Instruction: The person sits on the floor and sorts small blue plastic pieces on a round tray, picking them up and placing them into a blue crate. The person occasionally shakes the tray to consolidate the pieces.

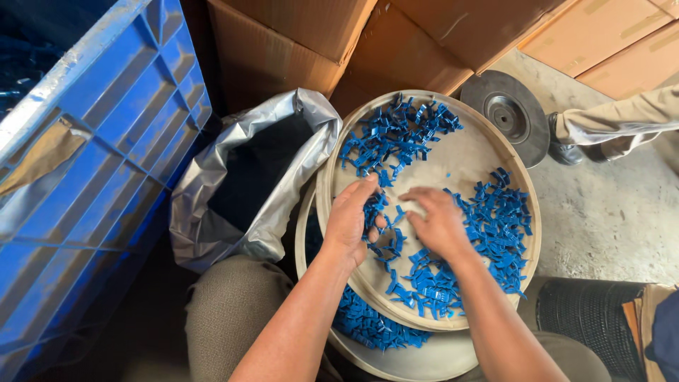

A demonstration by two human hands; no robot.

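Head view: both hands — left hand (348, 221) and right hand (436, 223), fingers loose, grasping nothing — rest on blue plastic clips (495, 226) in a round tray (453, 159).

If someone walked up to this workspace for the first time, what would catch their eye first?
Most striking are the small blue plastic pieces scattered over the round tray at centre, with the left hand and right hand spread among them. A big blue crate fills the left side, with an open silver bag between it and the tray. Brown cardboard boxes stand behind.
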